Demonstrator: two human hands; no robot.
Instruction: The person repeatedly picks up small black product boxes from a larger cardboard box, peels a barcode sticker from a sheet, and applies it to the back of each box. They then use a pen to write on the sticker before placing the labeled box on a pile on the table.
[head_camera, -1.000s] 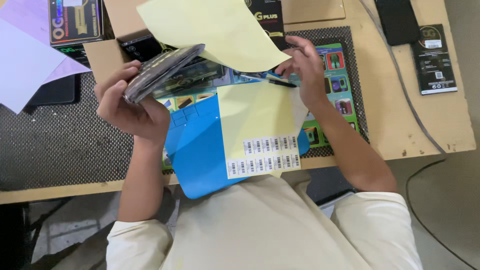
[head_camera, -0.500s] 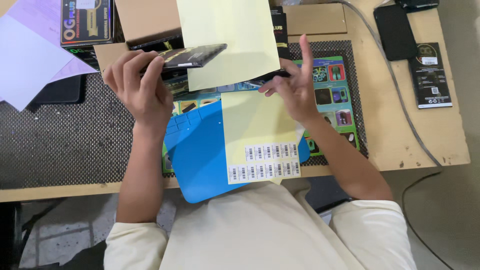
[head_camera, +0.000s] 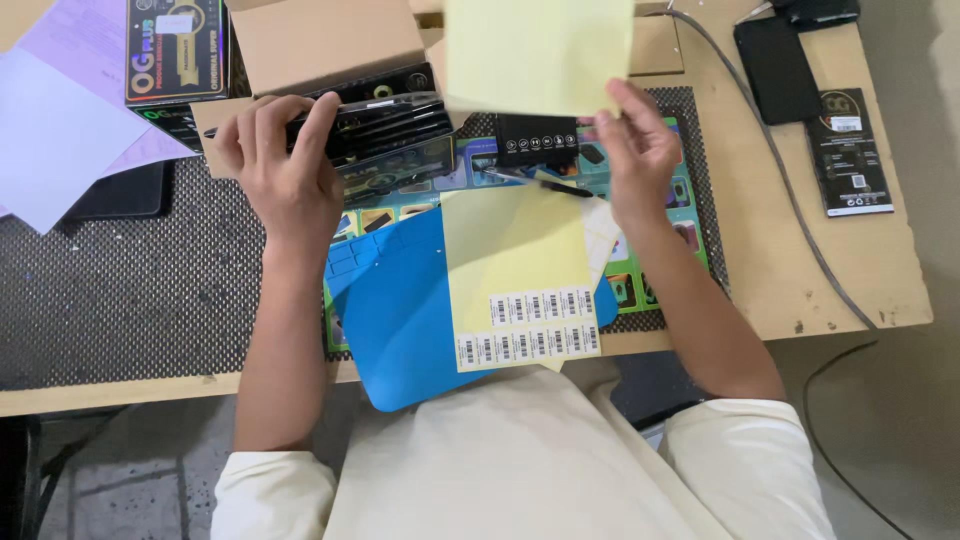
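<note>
My left hand (head_camera: 285, 160) has its fingers clenched around a stack of flat black glossy packets (head_camera: 385, 125), held level just above the blue silicone work mat (head_camera: 400, 310) on the wooden table (head_camera: 860, 270). My right hand (head_camera: 640, 150) pinches the lower edge of a pale yellow paper sheet (head_camera: 540, 55), lifted upright beyond the mat, and a small black flat packet (head_camera: 537, 140) sits just beside that hand. A second yellow sheet carrying two rows of barcode stickers (head_camera: 525, 285) lies across the mat's near right part. Beyond the mat, behind my left hand, stands an open brown cardboard box (head_camera: 320, 45); dark packets show at its opening, though I cannot tell how many. Pale lilac paper sheets (head_camera: 70, 120) lie far left of the mat.
</note>
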